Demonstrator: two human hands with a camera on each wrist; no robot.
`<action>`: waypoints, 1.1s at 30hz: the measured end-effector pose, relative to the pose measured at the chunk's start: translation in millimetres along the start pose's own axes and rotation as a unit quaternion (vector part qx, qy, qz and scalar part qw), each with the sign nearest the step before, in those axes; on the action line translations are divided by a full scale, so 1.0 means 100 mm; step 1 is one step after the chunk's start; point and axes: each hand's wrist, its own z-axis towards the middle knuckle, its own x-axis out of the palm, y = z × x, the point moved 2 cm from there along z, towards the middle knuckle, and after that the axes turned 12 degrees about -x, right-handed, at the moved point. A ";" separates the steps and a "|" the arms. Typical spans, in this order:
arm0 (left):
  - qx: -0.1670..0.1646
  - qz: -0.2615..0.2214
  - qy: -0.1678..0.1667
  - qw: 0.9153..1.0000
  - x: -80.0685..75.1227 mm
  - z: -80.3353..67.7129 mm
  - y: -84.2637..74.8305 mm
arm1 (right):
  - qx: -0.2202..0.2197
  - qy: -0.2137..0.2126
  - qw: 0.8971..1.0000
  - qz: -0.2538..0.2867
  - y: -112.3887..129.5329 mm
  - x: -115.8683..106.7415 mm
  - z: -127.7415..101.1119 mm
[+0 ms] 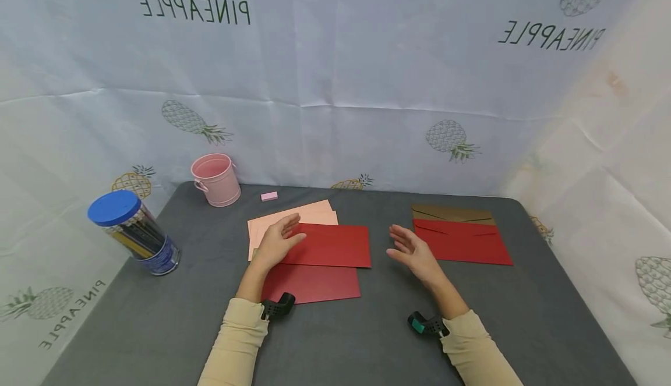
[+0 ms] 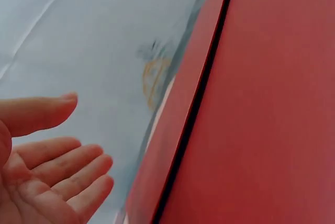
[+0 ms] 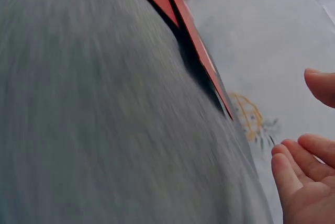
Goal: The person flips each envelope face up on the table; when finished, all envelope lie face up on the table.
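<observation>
My left hand [image 1: 276,245] hovers over the left edge of a bright red envelope [image 1: 332,246], fingers extended and thumb apart, holding nothing. That envelope overlaps a darker red one [image 1: 320,284] nearer to me and pale peach envelopes [image 1: 314,210] behind it. In the left wrist view the left palm [image 2: 42,192] faces inward beside the red paper. My right hand [image 1: 416,253], relaxed with nothing in it, is between the left pile and a second red envelope [image 1: 461,241]. This one lies over a brown envelope [image 1: 451,212]. The right wrist view shows the right fingers [image 3: 301,164] loosely bent.
A pink bucket [image 1: 220,185] stands at the back left, with a small pink block [image 1: 269,196] beside it. A clear jar of pencils with a blue lid [image 1: 114,207] stands at the left edge. Pineapple-print cloth hangs behind the grey table [image 1: 367,339].
</observation>
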 end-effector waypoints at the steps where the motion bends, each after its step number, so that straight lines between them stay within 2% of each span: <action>1: -0.007 0.000 0.001 1.000 -0.05 -0.01 0.02 | 0.005 0.004 1.000 0.004 0.00 0.04 0.01; 7: -0.050 -0.002 -0.001 0.999 -0.26 -0.04 0.12 | 0.045 0.020 0.999 0.022 -0.06 0.22 0.08; 13: -0.108 -0.006 -0.004 0.994 -0.31 -0.04 0.18 | 0.074 0.032 0.997 0.015 -0.09 0.32 0.12; 22: -0.111 -0.006 -0.010 0.994 -0.22 -0.02 0.19 | 0.076 0.018 0.997 0.012 -0.09 0.40 0.11; 28: -0.116 -0.056 -0.034 0.991 -0.19 -0.01 0.17 | 0.060 -0.012 0.997 0.040 -0.10 0.42 0.09; 33: -0.126 -0.109 -0.077 0.983 -0.16 0.00 0.17 | 0.056 -0.067 0.994 0.067 -0.10 0.44 0.08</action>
